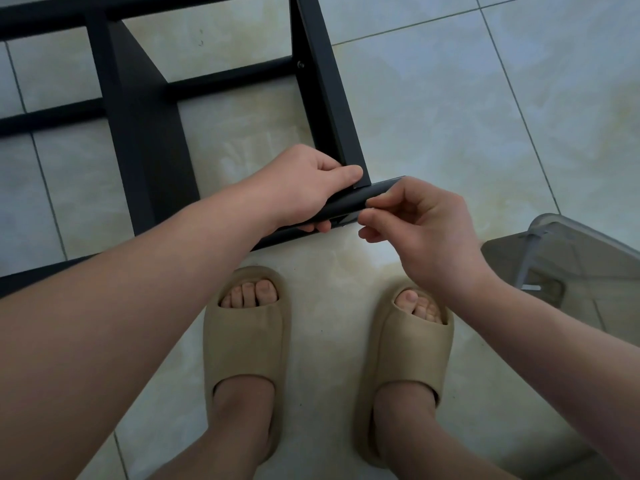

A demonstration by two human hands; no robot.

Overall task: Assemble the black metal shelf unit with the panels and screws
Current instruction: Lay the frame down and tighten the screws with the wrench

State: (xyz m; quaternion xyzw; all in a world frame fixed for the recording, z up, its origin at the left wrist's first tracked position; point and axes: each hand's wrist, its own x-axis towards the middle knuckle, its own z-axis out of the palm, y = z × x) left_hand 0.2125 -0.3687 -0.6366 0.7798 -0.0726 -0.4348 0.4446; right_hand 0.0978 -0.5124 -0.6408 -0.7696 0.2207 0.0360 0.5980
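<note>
Pale glossy tiled floor (433, 98), grey grout lines, yellowish staining near the middle. Person stands over the work; only forearms, hands and feet are in sight.

Black metal shelf frame (145, 140) lies flat on the tiles, running from the upper left corner down toward the person's feet. Cross rails and a broad dark panel show through it. One angled post (322, 81) runs from the top edge down to the near corner. A screw head (300, 64) sits where a cross rail meets this post.

Near corner: a short black bar (360, 197) lies across the foot of the post, touching it.

Left hand (304, 188): wrapped round the bar, thumb laid on top at the post's end, fingers curled underneath. Firm grip.

Right hand (426, 223): just beside the left, at the bar's near edge. Thumb and forefinger are pinched on a small glinting bit (371, 209) (too small to tell what it is). Other fingers loosely curled.

Feet in beige slide sandals, left sandal (242, 341) and right sandal (412, 351), planted just short of the frame's near rail.

Far right: a grey translucent plastic object (568, 265) on the floor, partly cut off by the edge, well apart from the frame.
</note>
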